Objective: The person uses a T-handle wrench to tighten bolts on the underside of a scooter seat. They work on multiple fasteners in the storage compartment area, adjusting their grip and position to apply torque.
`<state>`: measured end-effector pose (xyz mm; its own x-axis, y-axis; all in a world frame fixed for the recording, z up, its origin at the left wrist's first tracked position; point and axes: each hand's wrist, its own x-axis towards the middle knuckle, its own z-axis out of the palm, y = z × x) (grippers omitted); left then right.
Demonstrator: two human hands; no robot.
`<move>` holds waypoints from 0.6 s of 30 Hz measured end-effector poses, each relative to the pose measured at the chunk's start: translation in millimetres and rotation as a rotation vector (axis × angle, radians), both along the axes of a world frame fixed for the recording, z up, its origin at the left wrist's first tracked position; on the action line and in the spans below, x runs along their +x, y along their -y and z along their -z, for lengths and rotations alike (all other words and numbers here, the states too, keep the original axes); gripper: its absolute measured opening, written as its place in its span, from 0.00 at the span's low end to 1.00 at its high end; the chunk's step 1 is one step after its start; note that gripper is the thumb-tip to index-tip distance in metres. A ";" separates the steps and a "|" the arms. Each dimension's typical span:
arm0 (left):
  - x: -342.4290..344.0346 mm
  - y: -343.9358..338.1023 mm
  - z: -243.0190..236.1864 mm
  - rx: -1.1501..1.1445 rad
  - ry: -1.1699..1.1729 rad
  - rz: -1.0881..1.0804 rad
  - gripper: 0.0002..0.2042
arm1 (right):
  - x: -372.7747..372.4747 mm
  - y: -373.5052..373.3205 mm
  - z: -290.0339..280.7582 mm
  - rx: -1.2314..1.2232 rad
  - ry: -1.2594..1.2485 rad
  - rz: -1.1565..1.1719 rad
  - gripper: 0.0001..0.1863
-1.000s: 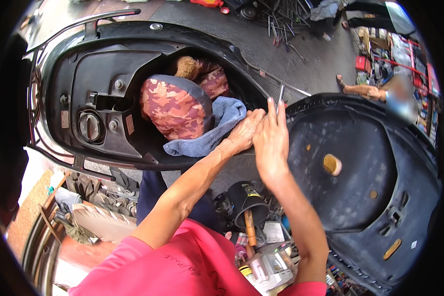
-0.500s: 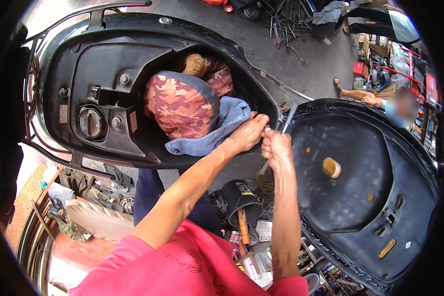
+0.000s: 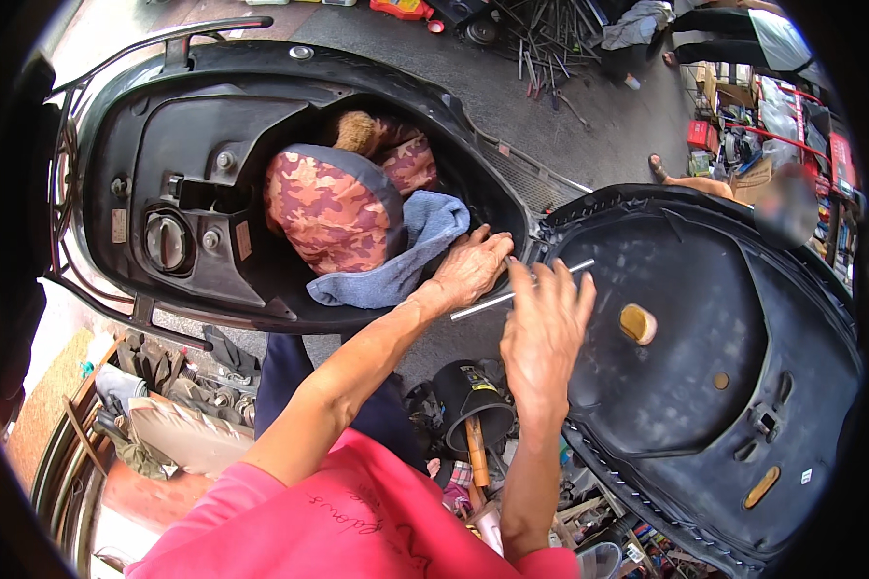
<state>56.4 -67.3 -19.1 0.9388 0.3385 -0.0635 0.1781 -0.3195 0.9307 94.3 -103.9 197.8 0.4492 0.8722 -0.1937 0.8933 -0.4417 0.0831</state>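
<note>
Big black scooter here, storage bin open, seat flipped underside-up off the bin's narrow end. Camo bag sits mid-bin, blue towel bunched b/w it & the near edge. R hand is just outside the narrow end, fingers apart over a thin metal rod; can't tell if the thumb's clamped on it tbh. L hand rests on the bin's edge there, fingers bent, can't tell if they're gripping smth.
</note>
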 end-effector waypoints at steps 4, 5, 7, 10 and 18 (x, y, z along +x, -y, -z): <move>7.6 -7.8 -4.7 -0.057 -0.134 0.099 0.20 | 39.4 -0.8 51.6 -0.341 -0.265 0.112 0.12; 7.6 -11.7 -7.3 -0.049 -0.091 0.099 0.20 | 46.5 -2.7 58.1 -0.328 -0.286 0.105 0.09; 2.3 -11.3 -6.1 -0.047 -0.010 0.096 0.19 | 50.0 -3.8 66.1 -0.316 -0.332 0.089 0.10; 5.6 -10.0 -0.9 -0.018 -0.059 0.135 0.19 | 41.2 2.5 77.2 -0.082 -0.498 0.674 0.14; -4.1 20.1 -1.8 0.176 -0.105 0.202 0.20 | 20.3 57.7 114.3 1.554 -1.869 2.198 0.15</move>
<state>52.3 -87.4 -17.4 0.9798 0.1593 -0.1210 0.1870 -0.5137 0.8373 114.5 -161.7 83.5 0.2841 0.1185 -0.9514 -0.7419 0.6558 -0.1398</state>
